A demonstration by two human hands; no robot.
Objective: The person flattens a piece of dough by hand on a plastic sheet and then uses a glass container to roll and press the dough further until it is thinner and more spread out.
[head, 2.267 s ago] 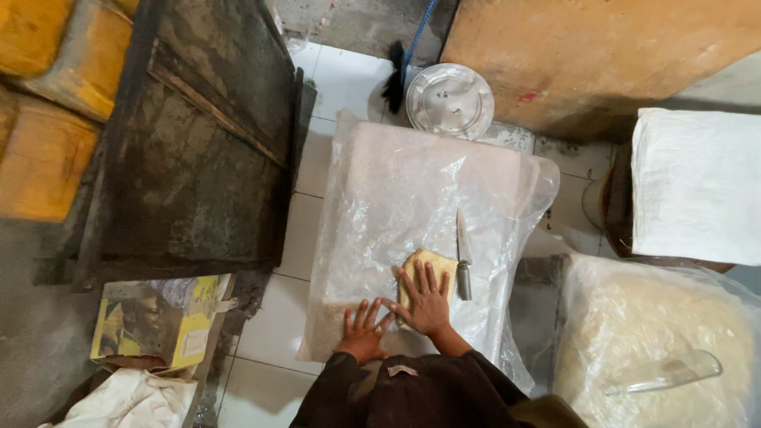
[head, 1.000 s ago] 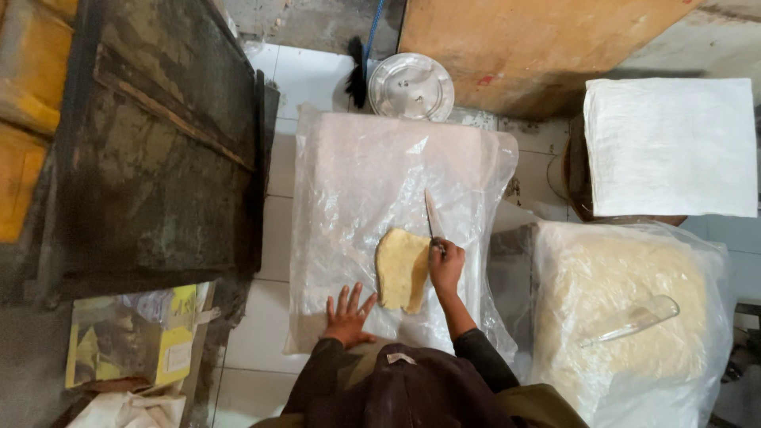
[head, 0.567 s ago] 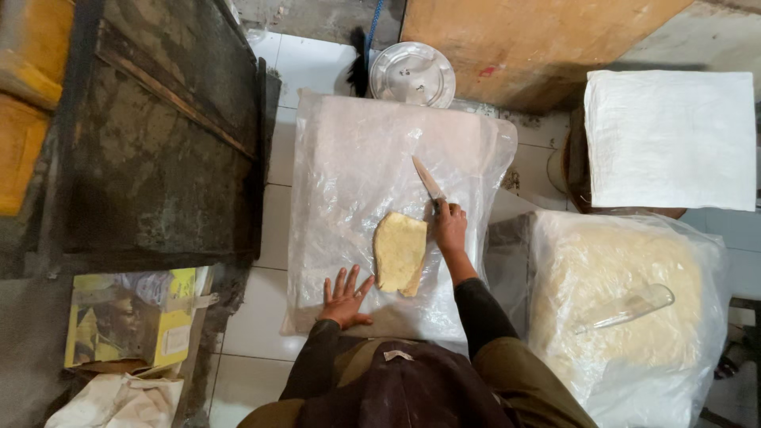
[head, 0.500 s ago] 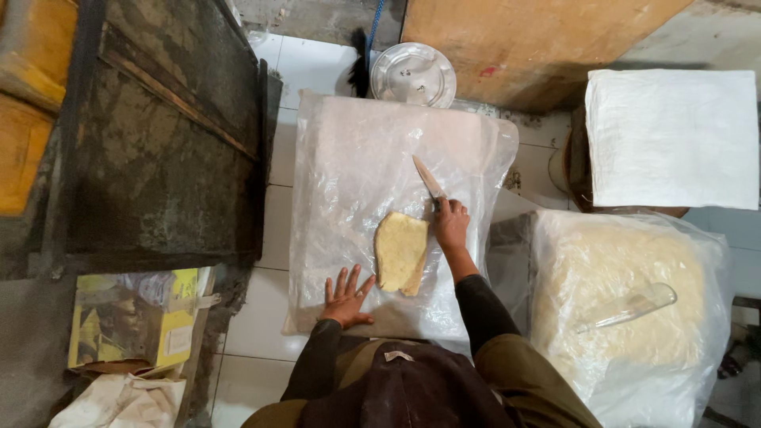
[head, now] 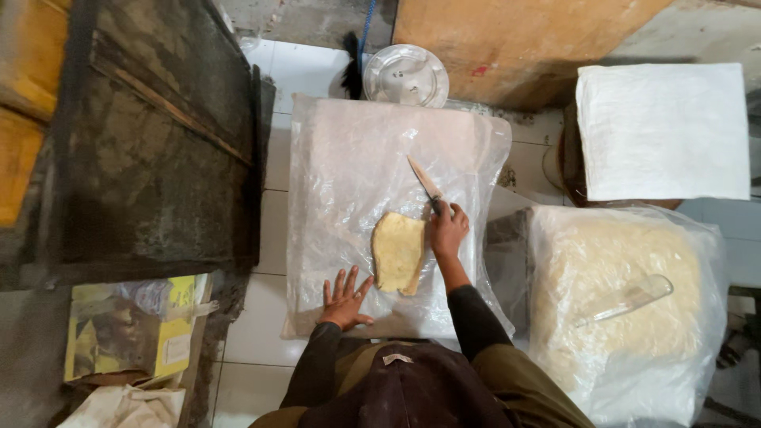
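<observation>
Both hands unmoved: right hand (head: 448, 230) grip stays clamped on knife (head: 424, 181), left hand (head: 346, 299) splayed flat.

A yellow rectangular carton (head: 131, 333), plastic-wrapped, lies at lower left beside the dark tray (head: 151, 150).

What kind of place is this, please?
Probably a small food workshop or bakery: a knife in the right hand beside a dough piece on a plastic-covered board, with bagged dough nearby.
</observation>
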